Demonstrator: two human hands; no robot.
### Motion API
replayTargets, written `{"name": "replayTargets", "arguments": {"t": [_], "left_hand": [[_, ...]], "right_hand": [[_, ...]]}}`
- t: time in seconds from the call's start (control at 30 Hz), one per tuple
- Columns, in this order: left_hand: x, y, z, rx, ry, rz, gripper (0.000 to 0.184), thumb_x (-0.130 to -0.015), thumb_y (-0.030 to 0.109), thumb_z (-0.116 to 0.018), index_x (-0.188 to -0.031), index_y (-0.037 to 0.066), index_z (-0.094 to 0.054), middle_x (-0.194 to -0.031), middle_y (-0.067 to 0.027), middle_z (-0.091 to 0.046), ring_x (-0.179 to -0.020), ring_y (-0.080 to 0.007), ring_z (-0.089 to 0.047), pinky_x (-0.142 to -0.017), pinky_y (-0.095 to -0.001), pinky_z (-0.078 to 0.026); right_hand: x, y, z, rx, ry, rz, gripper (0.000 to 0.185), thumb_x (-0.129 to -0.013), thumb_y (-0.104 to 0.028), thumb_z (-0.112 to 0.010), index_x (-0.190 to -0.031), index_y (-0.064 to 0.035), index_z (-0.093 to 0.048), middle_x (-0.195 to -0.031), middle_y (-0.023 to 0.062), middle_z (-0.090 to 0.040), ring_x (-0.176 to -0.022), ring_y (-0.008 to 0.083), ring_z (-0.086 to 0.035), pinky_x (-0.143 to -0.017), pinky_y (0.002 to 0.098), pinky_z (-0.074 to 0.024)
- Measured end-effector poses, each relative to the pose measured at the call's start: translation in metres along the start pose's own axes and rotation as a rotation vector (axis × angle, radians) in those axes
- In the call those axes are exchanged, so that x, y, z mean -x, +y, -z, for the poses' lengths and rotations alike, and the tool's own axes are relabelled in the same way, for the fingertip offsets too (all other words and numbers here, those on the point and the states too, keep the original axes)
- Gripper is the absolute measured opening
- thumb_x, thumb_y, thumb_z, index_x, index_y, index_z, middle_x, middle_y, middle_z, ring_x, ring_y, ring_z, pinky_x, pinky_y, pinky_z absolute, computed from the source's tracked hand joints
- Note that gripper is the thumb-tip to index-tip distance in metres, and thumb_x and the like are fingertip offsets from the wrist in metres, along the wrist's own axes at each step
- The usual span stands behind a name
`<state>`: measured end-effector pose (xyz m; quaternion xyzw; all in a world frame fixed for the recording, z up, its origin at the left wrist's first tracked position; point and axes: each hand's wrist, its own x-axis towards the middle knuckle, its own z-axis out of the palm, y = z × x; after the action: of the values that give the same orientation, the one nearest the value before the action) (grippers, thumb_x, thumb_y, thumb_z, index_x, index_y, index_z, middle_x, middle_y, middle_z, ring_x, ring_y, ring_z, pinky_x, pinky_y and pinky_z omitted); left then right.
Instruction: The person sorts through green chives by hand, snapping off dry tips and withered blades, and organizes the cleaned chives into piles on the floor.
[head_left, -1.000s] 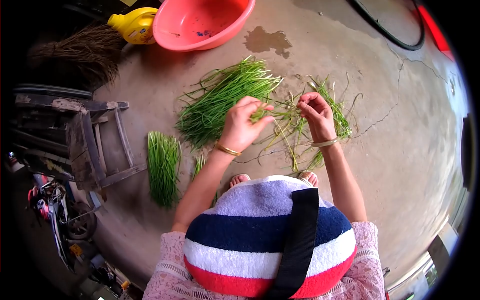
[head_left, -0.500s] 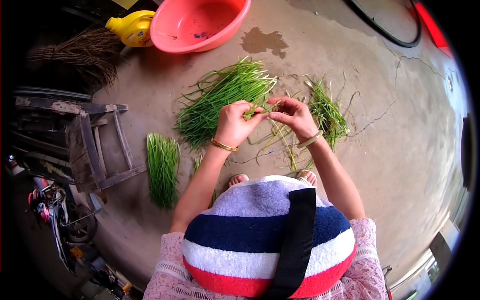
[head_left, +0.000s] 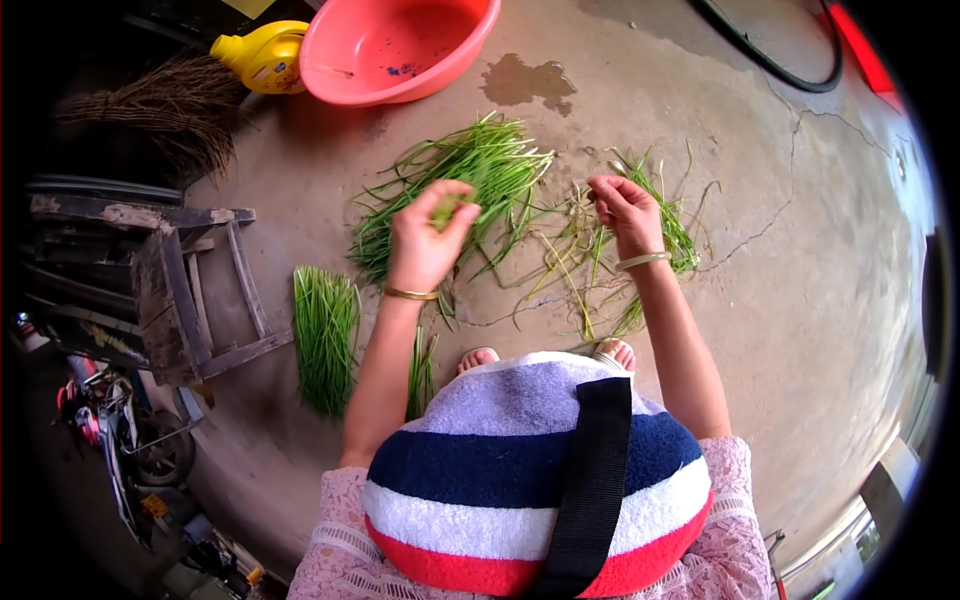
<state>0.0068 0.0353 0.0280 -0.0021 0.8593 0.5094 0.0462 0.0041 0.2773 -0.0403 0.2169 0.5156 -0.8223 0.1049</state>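
Observation:
My left hand [head_left: 430,235] is curled round some green stalks, blurred at the fingertips, over the left part of the large green pile [head_left: 480,160]. To the right, my right hand [head_left: 627,212] has its thumb and fingertips pressed together; what they hold, if anything, is too small to name. Loose stalks [head_left: 675,235] and yellowish scraps [head_left: 565,270] lie on the floor under and beside it. A neat green bundle [head_left: 326,340] lies at the left, and a smaller bunch [head_left: 421,372] shows partly beside my left forearm.
A pink basin [head_left: 400,50] and a yellow jug [head_left: 270,58] stand at the top, near a twig broom [head_left: 170,105]. A worn wooden stool [head_left: 190,290] is at the left. A black hose [head_left: 780,70] curves at the upper right. My feet are just beyond the striped cloth [head_left: 520,470].
My hands were together over the scraps half a second ago and are now apart. The left one has moved left with its stalks, the right one to the right.

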Motion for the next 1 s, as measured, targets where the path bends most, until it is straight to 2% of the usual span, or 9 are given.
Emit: {"name": "replayTargets", "arguments": {"t": [0.07,0.1,0.17,0.2,0.3,0.37,0.57,0.8,1.0], "left_hand": [[-0.003,-0.006,0.017,0.283,0.136,-0.109,0.008,-0.080,0.004,-0.058,-0.088,0.006,-0.056,-0.078,-0.0031,-0.062,-0.072,-0.0103,-0.060,-0.065,-0.0208,-0.046],[0.000,0.003,0.032,0.244,0.174,-0.002,0.005,-0.083,0.005,-0.054,-0.088,0.006,-0.056,-0.080,-0.0031,-0.060,-0.077,-0.0118,-0.060,-0.068,-0.0207,-0.046],[0.005,0.012,0.065,0.090,0.280,0.042,0.008,-0.085,0.010,-0.054,-0.088,0.005,-0.059,-0.076,0.0003,-0.060,-0.054,-0.0027,-0.046,-0.051,-0.0172,-0.039],[0.006,0.010,0.074,0.192,0.383,0.003,0.010,-0.084,0.013,-0.056,-0.089,0.006,-0.060,-0.074,0.0025,-0.059,-0.049,-0.0005,-0.036,-0.047,-0.0167,-0.032],[0.015,0.003,0.108,0.302,0.483,-0.005,0.012,-0.084,0.011,-0.055,-0.093,0.003,-0.059,-0.071,0.0029,-0.050,-0.052,-0.0015,-0.036,-0.051,-0.0173,-0.035],[0.021,0.003,0.117,0.361,0.475,-0.029,0.013,-0.085,0.011,-0.054,-0.094,0.002,-0.058,-0.069,0.0030,-0.048,-0.052,-0.0019,-0.035,-0.053,-0.0178,-0.035],[0.023,0.006,0.119,0.466,0.472,-0.056,0.013,-0.086,0.009,-0.052,-0.096,0.001,-0.054,-0.074,0.0007,-0.049,-0.051,-0.0034,-0.034,-0.056,-0.0198,-0.037],[0.025,0.010,0.142,0.639,0.540,-0.114,0.012,-0.088,0.014,-0.049,-0.096,0.006,-0.053,-0.102,-0.0114,-0.057,-0.052,-0.0016,-0.035,-0.060,-0.0198,-0.040],[0.035,0.026,0.172,0.838,0.602,-0.137,0.012,-0.089,0.015,-0.048,-0.094,0.005,-0.052,-0.102,-0.0133,-0.057,-0.052,-0.0022,-0.036,-0.064,-0.0217,-0.042]], "right_hand": [[0.000,-0.003,0.015,0.374,0.038,0.090,0.021,-0.082,-0.018,-0.059,-0.097,-0.0039,-0.062,-0.075,0.0013,-0.063,-0.059,0.0052,-0.054,-0.051,0.0178,-0.0408],[-0.002,0.005,0.027,0.515,0.072,0.176,0.025,-0.081,-0.019,-0.060,-0.100,-0.0033,-0.060,-0.077,0.0040,-0.064,-0.063,0.0081,-0.057,-0.055,0.0203,-0.0436],[-0.002,0.012,0.047,0.825,0.132,0.253,0.037,-0.078,-0.025,-0.062,-0.106,-0.0011,-0.056,-0.082,0.0119,-0.065,-0.074,0.0164,-0.063,-0.067,0.0265,-0.0483],[0.005,0.007,0.048,0.941,0.175,0.224,0.037,-0.077,-0.026,-0.062,-0.106,-0.0029,-0.057,-0.088,0.0137,-0.064,-0.074,0.0201,-0.063,-0.067,0.0290,-0.0489],[0.016,0.009,0.057,1.138,0.229,0.253,0.036,-0.074,-0.024,-0.064,-0.105,-0.0057,-0.058,-0.084,0.0120,-0.063,-0.073,0.0239,-0.062,-0.068,0.0320,-0.0487],[0.020,0.011,0.060,1.381,0.322,0.450,0.028,-0.070,-0.022,-0.066,-0.092,-0.0058,-0.061,-0.074,0.0112,-0.059,-0.069,0.0264,-0.059,-0.066,0.0345,-0.0471],[0.026,-0.008,0.031,1.271,0.209,0.352,0.020,-0.067,-0.019,-0.067,-0.065,-0.0024,-0.057,-0.069,0.0120,-0.054,-0.064,0.0261,-0.054,-0.059,0.0350,-0.0430],[0.018,0.002,0.013,1.080,0.018,0.309,0.023,-0.069,-0.009,-0.063,-0.090,-0.0047,-0.055,-0.069,0.0115,-0.057,-0.063,0.0257,-0.056,-0.058,0.0331,-0.0453],[0.018,0.015,-0.001,1.001,-0.144,0.333,0.032,-0.069,-0.011,-0.066,-0.099,-0.0052,-0.057,-0.083,0.0106,-0.058,-0.063,0.0204,-0.058,-0.060,0.0306,-0.0476]]}}
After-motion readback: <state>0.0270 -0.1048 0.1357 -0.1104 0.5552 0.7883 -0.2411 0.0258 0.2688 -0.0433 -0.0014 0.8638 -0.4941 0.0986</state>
